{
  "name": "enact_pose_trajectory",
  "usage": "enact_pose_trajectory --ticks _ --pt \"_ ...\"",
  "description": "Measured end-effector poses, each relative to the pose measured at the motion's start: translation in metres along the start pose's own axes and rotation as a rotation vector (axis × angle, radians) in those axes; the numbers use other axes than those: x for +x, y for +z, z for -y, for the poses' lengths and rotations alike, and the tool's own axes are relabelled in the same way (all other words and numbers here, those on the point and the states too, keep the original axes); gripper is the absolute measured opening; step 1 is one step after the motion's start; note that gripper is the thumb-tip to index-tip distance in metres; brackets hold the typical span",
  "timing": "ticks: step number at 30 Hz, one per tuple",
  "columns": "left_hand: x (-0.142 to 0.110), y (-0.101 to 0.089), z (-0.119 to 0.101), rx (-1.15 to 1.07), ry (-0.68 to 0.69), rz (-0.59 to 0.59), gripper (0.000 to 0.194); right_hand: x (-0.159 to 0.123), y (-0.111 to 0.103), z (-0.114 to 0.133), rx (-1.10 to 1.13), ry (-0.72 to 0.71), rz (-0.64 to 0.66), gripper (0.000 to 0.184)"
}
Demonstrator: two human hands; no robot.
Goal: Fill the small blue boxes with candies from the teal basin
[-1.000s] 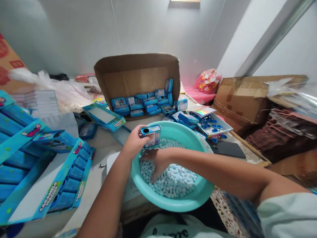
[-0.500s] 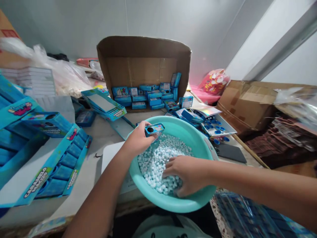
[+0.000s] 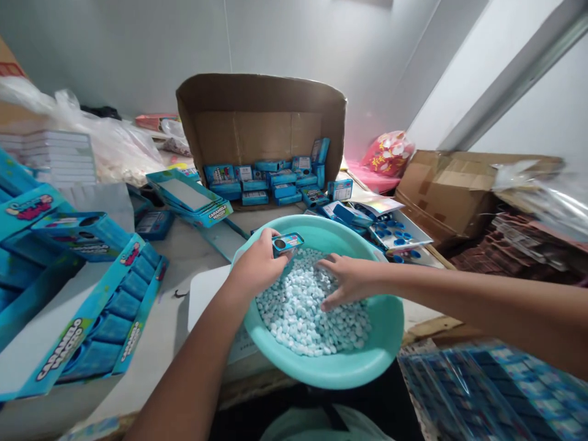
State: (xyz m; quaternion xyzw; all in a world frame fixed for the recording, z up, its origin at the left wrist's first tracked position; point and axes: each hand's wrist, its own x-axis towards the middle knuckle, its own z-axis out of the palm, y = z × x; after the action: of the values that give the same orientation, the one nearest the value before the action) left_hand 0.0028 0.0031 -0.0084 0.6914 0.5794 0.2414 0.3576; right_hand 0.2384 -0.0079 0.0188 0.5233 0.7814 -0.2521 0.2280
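Observation:
A turquoise basin holds a heap of small pale blue and white candies. Over the basin's far left side, my left hand grips a small blue candy box, its round dark hole facing up. My right hand is down at the candies in the basin's right half, thumb and fingers apart; a blurred greyish patch between them is too unclear to name.
Behind the basin, a brown carton lies open with several small blue boxes inside. Display boxes stand at left. A white tray with blue caps is at right, and plastic-wrapped blue packs lie lower right.
My right hand has moved up and away from me through the candies, and its fingers have spread. My left hand stays at the basin's far left with the candy box.

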Motion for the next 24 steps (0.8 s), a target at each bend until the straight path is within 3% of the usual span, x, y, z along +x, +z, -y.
enact_pose_trajectory --ticks 7,13,16,18,20,22,24 --pt "0.000 0.003 -0.002 0.099 -0.032 0.004 0.037 -0.008 0.010 0.017 0.201 0.131 0.214 0.123" --pt "-0.001 0.003 -0.004 0.117 -0.054 -0.014 0.038 0.013 0.028 0.062 0.403 0.199 0.131 0.118" --pt "-0.001 0.002 -0.003 0.044 -0.056 -0.021 0.038 0.028 0.035 0.084 0.659 0.211 0.104 0.106" --pt "-0.001 0.000 -0.003 -0.037 -0.066 -0.048 0.039 0.033 0.033 0.088 0.815 0.167 0.101 0.095" --pt "-0.001 -0.003 -0.004 -0.116 -0.077 -0.111 0.042 0.033 0.025 0.080 0.833 0.029 0.027 0.075" --pt "-0.001 -0.005 -0.005 -0.188 -0.067 -0.202 0.043 0.034 0.012 0.064 0.708 -0.122 -0.109 0.050" --pt "-0.001 -0.006 -0.005 -0.256 -0.033 -0.283 0.041 0.038 0.003 0.047 0.515 -0.223 -0.205 0.044"
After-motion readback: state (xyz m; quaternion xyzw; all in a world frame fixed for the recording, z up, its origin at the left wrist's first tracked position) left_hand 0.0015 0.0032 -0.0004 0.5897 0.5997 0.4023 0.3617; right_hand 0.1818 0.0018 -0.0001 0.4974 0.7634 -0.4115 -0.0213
